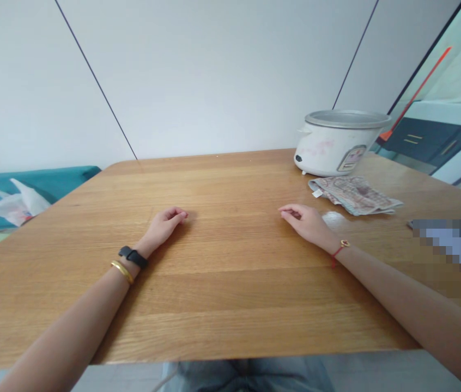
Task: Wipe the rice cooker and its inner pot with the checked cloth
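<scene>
My left hand (164, 225) rests on the wooden table (230, 283), left of centre, fingers loosely curled and holding nothing. A black band and a gold bangle sit on that wrist. My right hand (306, 222) lies palm down right of centre, fingers relaxed and slightly bent, empty, with a red string bracelet at the wrist. Both hands touch only the tabletop. A white rice cooker (339, 142) stands at the far right of the table. A folded patterned cloth (353, 194) lies just in front of it, a short way beyond my right hand.
A blurred-out object (455, 245) lies at the table's right edge. A white plastic bag (10, 206) sits on a teal surface (50, 182) past the left edge. A white wall stands behind the table; dark cabinets show at far right.
</scene>
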A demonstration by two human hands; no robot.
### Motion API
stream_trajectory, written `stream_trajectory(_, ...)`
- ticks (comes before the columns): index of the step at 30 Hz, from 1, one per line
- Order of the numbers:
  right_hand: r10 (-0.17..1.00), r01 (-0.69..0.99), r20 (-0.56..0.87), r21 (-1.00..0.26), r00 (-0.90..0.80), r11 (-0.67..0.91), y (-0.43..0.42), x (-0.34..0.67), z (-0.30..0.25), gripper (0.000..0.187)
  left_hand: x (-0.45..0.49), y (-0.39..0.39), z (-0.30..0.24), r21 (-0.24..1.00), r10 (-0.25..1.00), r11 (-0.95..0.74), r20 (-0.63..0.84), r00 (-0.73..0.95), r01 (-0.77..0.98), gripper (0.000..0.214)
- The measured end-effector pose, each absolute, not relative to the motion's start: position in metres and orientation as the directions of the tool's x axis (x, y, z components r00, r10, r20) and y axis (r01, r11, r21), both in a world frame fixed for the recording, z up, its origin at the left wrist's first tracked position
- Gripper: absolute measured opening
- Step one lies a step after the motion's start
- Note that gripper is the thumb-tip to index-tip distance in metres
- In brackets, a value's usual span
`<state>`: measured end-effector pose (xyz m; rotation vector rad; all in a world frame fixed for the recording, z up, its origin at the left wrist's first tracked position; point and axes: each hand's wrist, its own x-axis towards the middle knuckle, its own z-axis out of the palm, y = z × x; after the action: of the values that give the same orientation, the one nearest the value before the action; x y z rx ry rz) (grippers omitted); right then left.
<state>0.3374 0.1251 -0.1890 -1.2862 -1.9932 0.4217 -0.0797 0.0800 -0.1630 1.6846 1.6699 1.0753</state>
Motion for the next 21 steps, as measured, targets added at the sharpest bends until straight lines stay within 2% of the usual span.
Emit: stream_trajectory(21, 0.866, 0.656, 0.428, -0.58, -0.259, 0.483, 0.1235, 0.3367, -0.1872, 0.023, -0.0774, 0.0779, -0.1602, 0.823, 0.982, -0.099, 0.173, -0.081, 0.559, 0.034)
